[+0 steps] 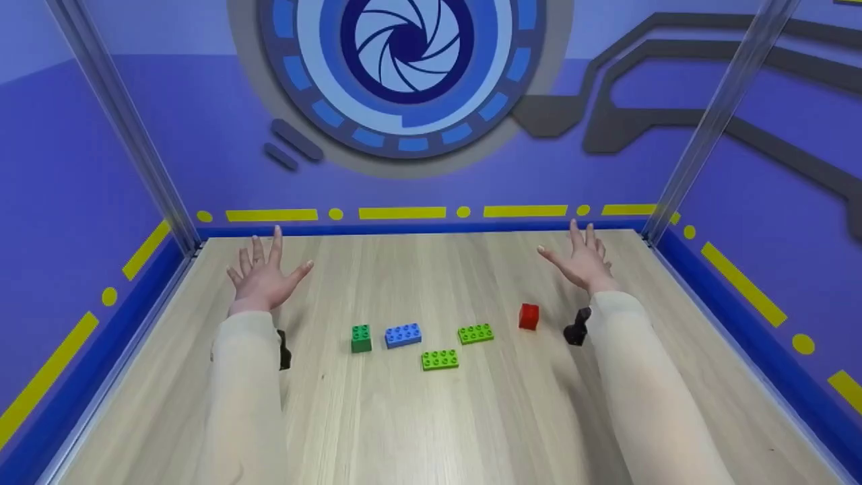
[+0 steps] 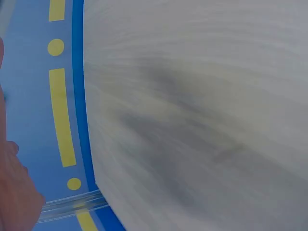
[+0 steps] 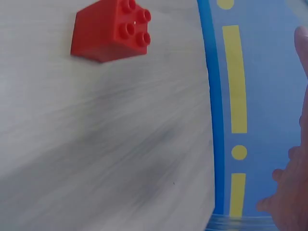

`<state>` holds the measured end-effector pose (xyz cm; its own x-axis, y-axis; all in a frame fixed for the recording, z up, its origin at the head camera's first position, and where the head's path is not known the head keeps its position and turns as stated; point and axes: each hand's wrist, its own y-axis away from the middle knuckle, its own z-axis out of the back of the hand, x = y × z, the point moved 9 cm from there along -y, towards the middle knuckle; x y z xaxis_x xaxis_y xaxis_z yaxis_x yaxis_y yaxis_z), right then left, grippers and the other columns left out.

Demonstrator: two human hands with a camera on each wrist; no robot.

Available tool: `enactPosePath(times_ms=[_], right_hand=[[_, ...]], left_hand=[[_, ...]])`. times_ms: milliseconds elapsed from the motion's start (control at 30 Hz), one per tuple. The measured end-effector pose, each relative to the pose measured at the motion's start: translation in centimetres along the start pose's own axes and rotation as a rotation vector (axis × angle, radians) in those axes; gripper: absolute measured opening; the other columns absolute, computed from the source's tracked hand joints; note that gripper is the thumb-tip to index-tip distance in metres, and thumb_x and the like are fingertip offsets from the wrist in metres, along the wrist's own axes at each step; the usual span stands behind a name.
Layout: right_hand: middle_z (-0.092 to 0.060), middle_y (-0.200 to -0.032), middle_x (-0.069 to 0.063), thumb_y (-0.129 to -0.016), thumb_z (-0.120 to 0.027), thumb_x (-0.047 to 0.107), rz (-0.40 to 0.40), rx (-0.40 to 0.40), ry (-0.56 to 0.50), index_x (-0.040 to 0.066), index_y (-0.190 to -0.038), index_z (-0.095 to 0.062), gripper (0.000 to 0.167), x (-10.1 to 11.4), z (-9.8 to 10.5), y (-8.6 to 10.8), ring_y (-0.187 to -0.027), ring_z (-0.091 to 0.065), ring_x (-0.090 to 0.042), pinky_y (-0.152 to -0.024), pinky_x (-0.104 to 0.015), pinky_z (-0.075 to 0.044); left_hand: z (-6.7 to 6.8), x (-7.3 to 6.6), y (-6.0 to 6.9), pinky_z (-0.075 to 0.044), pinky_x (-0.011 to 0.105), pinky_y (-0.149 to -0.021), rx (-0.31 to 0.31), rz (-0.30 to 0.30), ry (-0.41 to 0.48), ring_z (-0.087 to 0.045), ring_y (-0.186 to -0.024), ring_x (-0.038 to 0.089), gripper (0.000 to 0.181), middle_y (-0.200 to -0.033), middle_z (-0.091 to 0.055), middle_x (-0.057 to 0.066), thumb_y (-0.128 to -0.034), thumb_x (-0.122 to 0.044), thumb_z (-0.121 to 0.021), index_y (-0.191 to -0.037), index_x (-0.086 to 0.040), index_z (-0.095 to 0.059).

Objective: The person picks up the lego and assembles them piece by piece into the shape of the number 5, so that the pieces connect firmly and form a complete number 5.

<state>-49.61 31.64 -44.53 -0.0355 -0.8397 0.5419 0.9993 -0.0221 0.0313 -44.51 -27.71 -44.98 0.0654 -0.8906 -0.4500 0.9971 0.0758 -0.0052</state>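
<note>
The left hand (image 1: pixel 264 276) is held above the table's left part with fingers spread and nothing in it; its edge (image 2: pixel 17 187) shows in the left wrist view. On the right, the other hand (image 1: pixel 582 263) is raised with spread fingers, also holding nothing, and partly visible in the right wrist view (image 3: pixel 293 183). Nearest to it is a red brick (image 1: pixel 528 316), studs showing in the right wrist view (image 3: pixel 108 33). A dark green brick (image 1: pixel 361 339), a blue brick (image 1: pixel 403 335) and two lime green bricks (image 1: pixel 476 333) (image 1: pixel 440 360) lie apart around the middle.
The wood-grain table (image 1: pixel 377 424) is bounded by a blue back wall (image 1: pixel 202 148) and side walls with yellow marks. Transparent posts (image 1: pixel 707 128) stand at both back corners. Black wrist-mounted pieces (image 1: pixel 577 327) stick out inward from both sleeves (image 1: pixel 246 397).
</note>
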Motion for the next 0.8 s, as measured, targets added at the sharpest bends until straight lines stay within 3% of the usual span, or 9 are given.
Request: enactPosePath(times_ms=[333,567,667,800], right_hand=[[0.013,-0.174,-0.010,-0.098,-0.049,0.071,0.085,-0.061,-0.321,0.028,-0.165,0.010,0.099,0.0,-1.2,0.3,-0.161,0.008,-0.040,-0.127,-0.071,-0.002],[-0.001,-0.175,-0.007,-0.103,-0.050,0.059,0.104,-0.084,-0.577,0.033,-0.166,0.000,0.084,-0.3,-2.0,1.3,-0.161,-0.007,-0.039,-0.129,-0.065,-0.013],[-0.009,-0.175,-0.009,-0.107,-0.049,0.048,0.118,-0.093,-0.705,0.030,-0.166,-0.007,0.075,-0.4,-2.4,1.9,-0.161,-0.015,-0.036,-0.130,-0.062,-0.016],[-0.019,-0.173,-0.009,-0.109,-0.046,0.040,0.115,-0.089,-0.851,0.026,-0.166,-0.015,0.067,-0.6,-3.4,2.8,-0.159,-0.024,-0.032,-0.130,-0.062,-0.016]], left_hand=[[-2.2,0.3,0.9,0.014,0.073,-0.123,-0.037,-0.021,0.282,0.021,-0.157,0.046,0.099,-0.170,0.024,0.015,-0.0981,-0.075,-0.040,-0.162,-0.032,0.021],[-3.4,0.0,1.8,0.000,0.075,-0.125,-0.044,-0.058,0.466,0.018,-0.159,0.039,0.094,-0.173,0.020,0.007,-0.1000,-0.071,-0.041,-0.161,-0.036,0.020],[-3.6,-0.3,2.2,-0.002,0.070,-0.128,-0.086,-0.089,0.539,0.010,-0.161,0.036,0.089,-0.175,0.012,0.005,-0.1029,-0.065,-0.043,-0.163,-0.035,0.015],[-3.4,-1.1,3.1,-0.008,0.063,-0.131,-0.186,-0.153,0.626,-0.002,-0.162,0.035,0.082,-0.175,0.000,0.007,-0.1073,-0.050,-0.047,-0.166,-0.027,0.005]])
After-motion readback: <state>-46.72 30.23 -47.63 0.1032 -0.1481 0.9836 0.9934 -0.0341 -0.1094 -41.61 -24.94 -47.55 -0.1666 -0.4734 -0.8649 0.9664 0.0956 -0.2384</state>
